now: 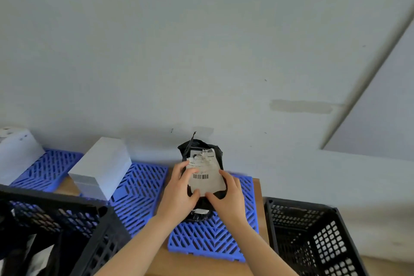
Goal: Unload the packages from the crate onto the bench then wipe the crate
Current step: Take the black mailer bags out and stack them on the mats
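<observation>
Both of your hands are clamped on a black plastic package [202, 170], so that's where the task's thing is right now: held upright over the rightmost blue grid mat [210, 237], close to the wall [201, 51]. Your left hand [179, 195] wraps its left edge with the fingers spread over the torn white shipping label [205, 175], barcode showing. Your right hand [228, 197] grips the right edge and lower corner, thumb on the label's bottom. Can't tell if the package's bottom touches the mat, your hands cover it.

On the wooden table [199, 266] you've got three blue mats in a row. A white box [100, 172] sits on the middle mat [139, 195], and another white parcel [15, 152] sits on the far left mat [49, 170].

Bottom left, a black crate [67, 219] has something black and white inside. On the right, beside the table, a second black crate [313, 242] stands, its inside too dark to make out.
</observation>
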